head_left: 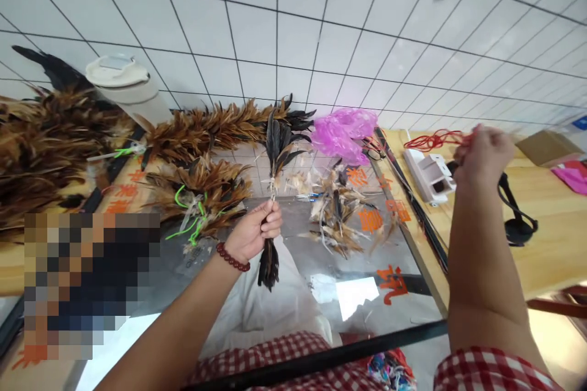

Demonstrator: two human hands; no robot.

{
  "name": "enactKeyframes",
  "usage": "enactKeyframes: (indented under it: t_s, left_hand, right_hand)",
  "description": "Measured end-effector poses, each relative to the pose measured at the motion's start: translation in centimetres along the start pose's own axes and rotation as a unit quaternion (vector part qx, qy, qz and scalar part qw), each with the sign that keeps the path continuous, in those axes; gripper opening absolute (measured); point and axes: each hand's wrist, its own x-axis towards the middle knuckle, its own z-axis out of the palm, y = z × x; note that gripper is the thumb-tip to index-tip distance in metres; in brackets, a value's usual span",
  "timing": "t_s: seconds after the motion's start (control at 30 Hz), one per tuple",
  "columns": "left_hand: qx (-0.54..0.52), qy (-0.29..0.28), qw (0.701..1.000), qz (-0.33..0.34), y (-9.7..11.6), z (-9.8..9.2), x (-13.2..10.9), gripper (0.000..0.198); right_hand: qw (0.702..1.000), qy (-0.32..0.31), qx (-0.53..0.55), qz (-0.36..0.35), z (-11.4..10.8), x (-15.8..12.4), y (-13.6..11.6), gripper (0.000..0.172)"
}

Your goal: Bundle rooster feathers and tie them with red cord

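My left hand (255,230) is closed around the middle of a small bundle of dark feathers (276,145), held upright over the shiny table top (321,269). A dark red bead bracelet (232,258) circles that wrist. My right hand (481,156) is raised at the right, fingers closed and pinching a red string (431,140) that runs left from it. A loose pile of brown and pale feathers (332,214) lies on the table between the two hands.
Tied brown feather bunches (202,192) with green ties lie at left, longer feather strings (215,125) behind them. A pink plastic bag (343,131), a white box (428,174), a black strap (516,214) and a wooden table (554,238) are at right. A white tiled wall stands behind.
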Motion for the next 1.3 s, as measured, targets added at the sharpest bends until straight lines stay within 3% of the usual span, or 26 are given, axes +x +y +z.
enactKeyframes:
  t_s: [0.07, 0.13, 0.27, 0.4, 0.53, 0.6, 0.7, 0.83, 0.9, 0.97, 1.1, 1.23, 1.3]
  left_hand:
    - [-0.002, 0.002, 1.0, 0.003, 0.1, 0.0, 0.0, 0.017]
    - [-0.003, 0.004, 1.0, 0.006, 0.1, 0.1, 0.0, 0.018]
    - [-0.001, 0.001, 1.0, 0.014, 0.0, 0.2, 0.0, 0.021]
    - [0.005, -0.003, 1.0, 0.018, 0.0, 0.1, 0.0, 0.021]
    - [0.035, -0.007, 0.999, 0.028, 0.2, 0.2, -0.1, 0.018]
    - [0.081, -0.018, 0.995, 0.054, -0.4, 1.3, -0.7, 0.018]
    - [0.194, -0.079, 0.974, 0.091, -2.7, 4.6, -2.5, 0.025]
    - [0.362, -0.226, 0.904, 0.014, -7.6, 9.1, -4.1, 0.032]
    - [0.387, -0.267, 0.881, -0.051, -9.2, 9.8, -4.3, 0.037]
    - [0.386, -0.267, 0.878, -0.095, -9.4, 9.5, -4.4, 0.04]
    - [0.39, -0.16, 0.907, -0.019, -5.4, 7.8, -5.2, 0.034]
    - [0.402, -0.067, 0.912, 0.048, -0.2, 6.0, -6.0, 0.026]
    - [0.399, -0.041, 0.915, 0.051, 1.3, 5.1, -6.0, 0.025]
  right_hand:
    - [0.992, -0.042, -0.119, -0.008, -3.1, -1.7, 0.0, 0.015]
    - [0.985, -0.052, -0.167, -0.007, -6.0, -3.3, -0.2, 0.005]
    - [0.995, 0.009, -0.091, 0.035, -10.5, -6.5, -1.5, 0.013]
    - [0.996, -0.046, 0.011, 0.078, -12.9, -8.5, -2.3, 0.009]
    - [0.991, -0.043, -0.125, 0.037, -14.2, -10.9, -2.7, 0.016]
    - [0.976, -0.119, -0.182, -0.003, -14.3, -13.5, -3.4, 0.016]
    - [0.932, -0.336, -0.107, -0.082, -13.2, -19.3, -5.3, 0.021]
    - [0.886, -0.429, -0.01, -0.174, -10.9, -25.7, -7.8, 0.018]
    - [0.885, -0.426, 0.024, -0.186, -10.4, -26.5, -8.1, 0.017]
    - [0.892, -0.415, 0.036, -0.179, -10.4, -25.8, -7.3, 0.017]
    - [0.907, -0.399, 0.013, -0.135, -11.9, -22.3, -3.8, 0.022]
    - [0.962, -0.238, -0.107, -0.078, -13.9, -18.6, -0.4, 0.023]
    - [0.968, -0.146, -0.197, -0.057, -14.7, -17.0, 0.7, 0.021]
